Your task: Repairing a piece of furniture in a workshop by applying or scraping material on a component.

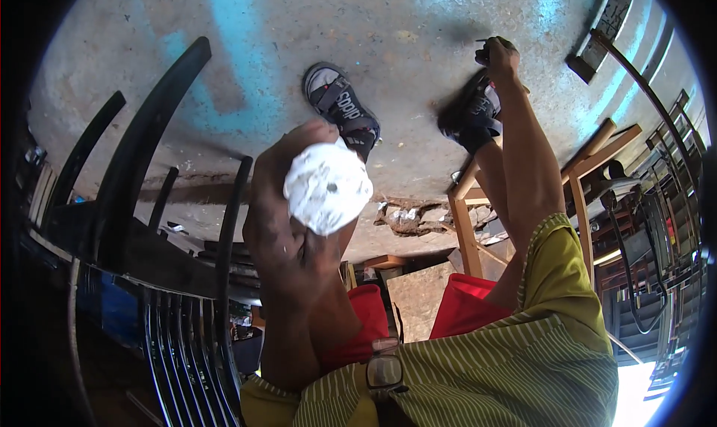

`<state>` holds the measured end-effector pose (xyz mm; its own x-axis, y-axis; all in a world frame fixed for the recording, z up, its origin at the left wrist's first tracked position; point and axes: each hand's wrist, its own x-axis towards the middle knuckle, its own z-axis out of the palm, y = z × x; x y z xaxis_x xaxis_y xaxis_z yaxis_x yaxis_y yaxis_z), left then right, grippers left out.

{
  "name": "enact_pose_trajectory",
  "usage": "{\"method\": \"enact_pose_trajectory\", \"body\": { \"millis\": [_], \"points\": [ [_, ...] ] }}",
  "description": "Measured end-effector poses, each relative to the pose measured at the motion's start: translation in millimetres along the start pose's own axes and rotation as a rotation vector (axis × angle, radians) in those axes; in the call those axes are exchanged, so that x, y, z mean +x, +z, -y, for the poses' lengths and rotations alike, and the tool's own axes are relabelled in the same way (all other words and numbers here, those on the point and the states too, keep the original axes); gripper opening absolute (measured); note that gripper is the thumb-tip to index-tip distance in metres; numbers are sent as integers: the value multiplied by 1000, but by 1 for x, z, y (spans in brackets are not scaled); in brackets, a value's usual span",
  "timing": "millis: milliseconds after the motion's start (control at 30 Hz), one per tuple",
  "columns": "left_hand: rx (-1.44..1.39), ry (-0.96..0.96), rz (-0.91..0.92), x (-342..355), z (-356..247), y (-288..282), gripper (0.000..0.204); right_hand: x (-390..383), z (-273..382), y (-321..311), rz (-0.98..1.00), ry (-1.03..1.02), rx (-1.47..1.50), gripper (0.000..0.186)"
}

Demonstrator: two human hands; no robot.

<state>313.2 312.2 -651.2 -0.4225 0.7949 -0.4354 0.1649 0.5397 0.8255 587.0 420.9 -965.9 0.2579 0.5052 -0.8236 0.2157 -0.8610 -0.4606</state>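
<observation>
My left hand [261,210] is raised close in front of me, its fingers wrapped round a white round object [328,192]. That object has grey smudges and a small dark spot near its middle; its kind does not show. Out past my right knee, my right arm reaches down to the sandal [472,113] on my right foot. There my right hand [502,55] is closed, and a small dark piece with a thin tip pokes out of it. What that piece is cannot be made out.
Black-painted chair legs [153,121] jut up at my left, above curved black slats [183,337]. Unpainted wooden legs [467,236] stand beside my right leg. Metal frames [657,248] crowd the far right. The concrete floor [403,38] carries blue paint streaks and a broken patch [418,219].
</observation>
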Motion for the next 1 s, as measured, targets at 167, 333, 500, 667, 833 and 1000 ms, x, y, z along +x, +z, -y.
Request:
{"method": "enact_pose_trajectory", "body": {
  "millis": [167,333,500,667,833,1000],
  "points": [
    [-99,-74,8,-11,0,3,46,-40,3,1,-159,-137,-604,13],
    [-1,90,71,-10,8,-10,54,-19,-6,-10,64,-567,-1134,27],
    [111,-126,26,-9,-12,-23,56,25,-30,-18,223,-933,-1283,20],
    [32,20,27,-7,2,-18,56,30,-42,-18,298,-777,-1411,20],
    [-374,134,-79,-5,-4,20,57,-18,30,-27,317,-639,-853,19],
    [192,283,-34,-43,-36,-1,46,-239,192,-7,573,-906,-587,20]
  ]
}}
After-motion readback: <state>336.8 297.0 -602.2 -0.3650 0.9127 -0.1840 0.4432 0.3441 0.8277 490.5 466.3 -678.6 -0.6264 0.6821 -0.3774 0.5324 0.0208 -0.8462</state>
